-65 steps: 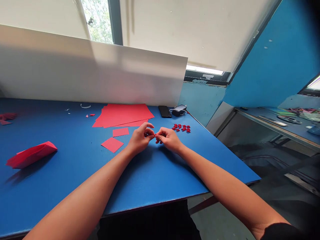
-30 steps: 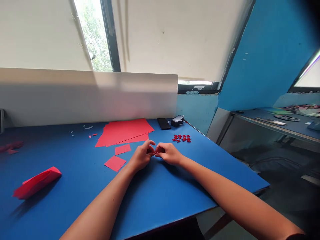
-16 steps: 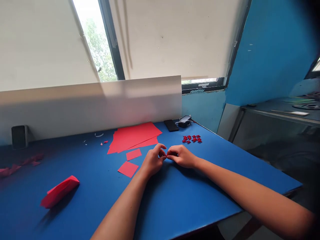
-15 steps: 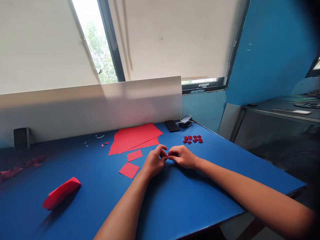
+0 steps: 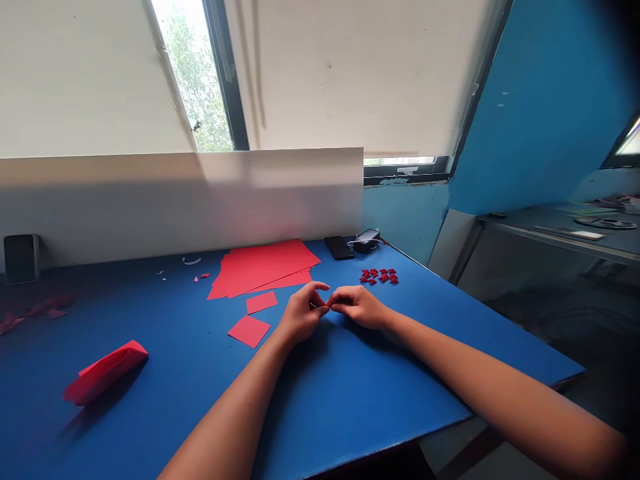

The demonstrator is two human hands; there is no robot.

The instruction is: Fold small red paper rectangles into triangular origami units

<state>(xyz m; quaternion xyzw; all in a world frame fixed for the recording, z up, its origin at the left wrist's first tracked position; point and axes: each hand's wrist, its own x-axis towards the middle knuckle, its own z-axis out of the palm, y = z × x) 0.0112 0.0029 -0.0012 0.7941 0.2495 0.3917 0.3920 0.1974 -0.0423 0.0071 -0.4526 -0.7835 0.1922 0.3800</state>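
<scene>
A tiny red paper piece (image 5: 327, 305), too small to show its long axis, sits pinched between the fingertips of the left hand (image 5: 300, 313) and right hand (image 5: 357, 307), held just above the blue desk (image 5: 350, 400), with small folded red pieces (image 5: 379, 276) farther ahead to the right.

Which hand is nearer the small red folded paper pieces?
Right. The right hand is just in front of and left of the small red folded paper pieces; the left hand is farther left, beyond it.
</scene>
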